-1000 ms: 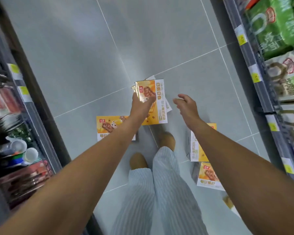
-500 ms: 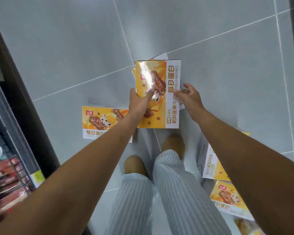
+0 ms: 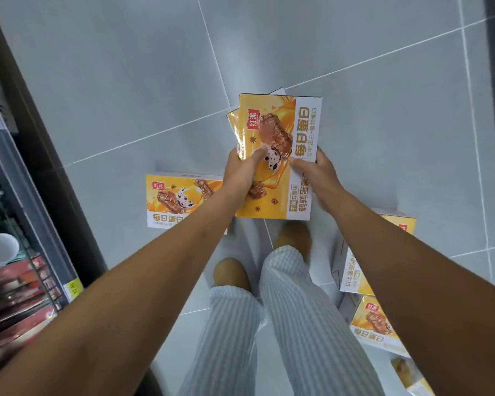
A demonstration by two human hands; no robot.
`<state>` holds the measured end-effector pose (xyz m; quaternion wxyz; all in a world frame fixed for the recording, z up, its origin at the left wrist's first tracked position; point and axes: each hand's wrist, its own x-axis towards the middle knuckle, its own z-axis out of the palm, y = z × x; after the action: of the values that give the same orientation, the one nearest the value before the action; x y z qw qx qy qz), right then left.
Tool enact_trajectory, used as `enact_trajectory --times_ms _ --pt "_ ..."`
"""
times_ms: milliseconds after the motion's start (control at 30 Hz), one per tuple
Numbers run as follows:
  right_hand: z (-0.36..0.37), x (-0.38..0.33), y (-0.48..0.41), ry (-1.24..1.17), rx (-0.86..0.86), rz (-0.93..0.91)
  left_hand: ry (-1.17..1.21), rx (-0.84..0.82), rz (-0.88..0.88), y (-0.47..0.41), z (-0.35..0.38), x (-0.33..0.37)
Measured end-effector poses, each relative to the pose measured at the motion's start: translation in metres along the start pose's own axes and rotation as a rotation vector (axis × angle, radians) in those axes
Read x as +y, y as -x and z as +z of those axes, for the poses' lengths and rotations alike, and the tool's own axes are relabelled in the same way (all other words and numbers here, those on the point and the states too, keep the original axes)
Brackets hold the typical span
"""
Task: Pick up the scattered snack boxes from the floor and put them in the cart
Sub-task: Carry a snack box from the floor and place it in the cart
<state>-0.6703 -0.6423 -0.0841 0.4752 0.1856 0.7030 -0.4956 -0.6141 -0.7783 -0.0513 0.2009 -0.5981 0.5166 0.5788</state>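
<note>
Stack of flat, glossy yellow cardboard snack boxes (image 3: 279, 130) held between both hands above grey floor tiles (image 3: 126, 81); left hand (image 3: 240, 175) clamps its left edge, thumb across the front; right hand (image 3: 317, 175) pinches the white right edge; label reads 红派, 每日蛋白; a matching floor box (image 3: 177, 201) lies below the left fingers.

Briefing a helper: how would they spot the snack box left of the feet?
From the dark shelf base on the left, look right across the grey tiled floor. The yellow cardboard snack box lies flat, face up. Only it lies left of the striped trouser legs.
</note>
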Motion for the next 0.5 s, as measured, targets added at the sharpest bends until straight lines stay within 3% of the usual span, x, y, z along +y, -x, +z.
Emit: enact_trajectory --times_ms 500 --pt "-0.013 -0.070 0.229 -0.184 0.141 -0.112 -0.114 -0.140 0.192 0.208 -0.057 0.035"
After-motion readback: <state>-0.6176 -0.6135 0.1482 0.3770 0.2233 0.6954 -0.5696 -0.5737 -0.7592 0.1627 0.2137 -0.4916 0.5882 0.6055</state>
